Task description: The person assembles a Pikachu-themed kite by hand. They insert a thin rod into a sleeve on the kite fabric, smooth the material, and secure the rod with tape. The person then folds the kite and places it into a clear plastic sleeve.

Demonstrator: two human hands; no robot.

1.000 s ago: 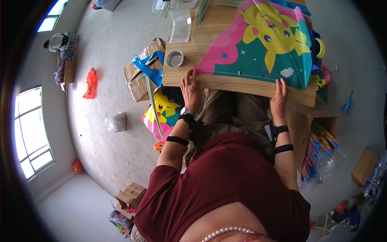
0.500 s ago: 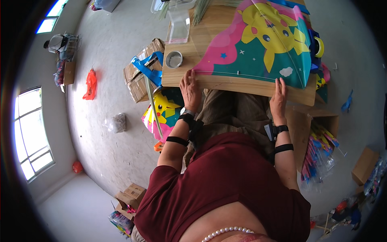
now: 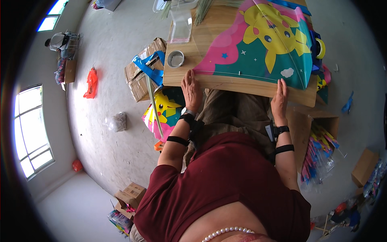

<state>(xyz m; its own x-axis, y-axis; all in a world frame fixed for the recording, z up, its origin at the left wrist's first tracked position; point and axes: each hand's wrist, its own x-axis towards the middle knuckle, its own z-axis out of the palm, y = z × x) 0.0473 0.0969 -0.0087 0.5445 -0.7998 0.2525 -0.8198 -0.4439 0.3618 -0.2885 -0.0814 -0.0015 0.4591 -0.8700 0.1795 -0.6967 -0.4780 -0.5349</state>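
A kite sheet [image 3: 246,63] lies on the wooden table [image 3: 217,83], pink and green with a yellow cartoon figure with long ears. A thin pale rod [image 3: 217,73] runs along its near edge, with a small white clip about midway. My left hand [image 3: 192,92] rests at the table's front edge, its stretched fingertips touching the kite's left corner. Farther right, my right hand [image 3: 279,103] has its fingers extended and lying at the kite's near edge below a printed white cloud. Both hands look open, with nothing gripped; the thumbs are partly hidden.
On the table are a small round tin [image 3: 175,59], a clear plastic bag [image 3: 180,28], bundled thin sticks [image 3: 202,10] and a blue tape dispenser [image 3: 318,46]. Cartons [image 3: 139,74] and another kite sheet [image 3: 161,111] are at the left; an open box [image 3: 300,133] of packed goods stands right.
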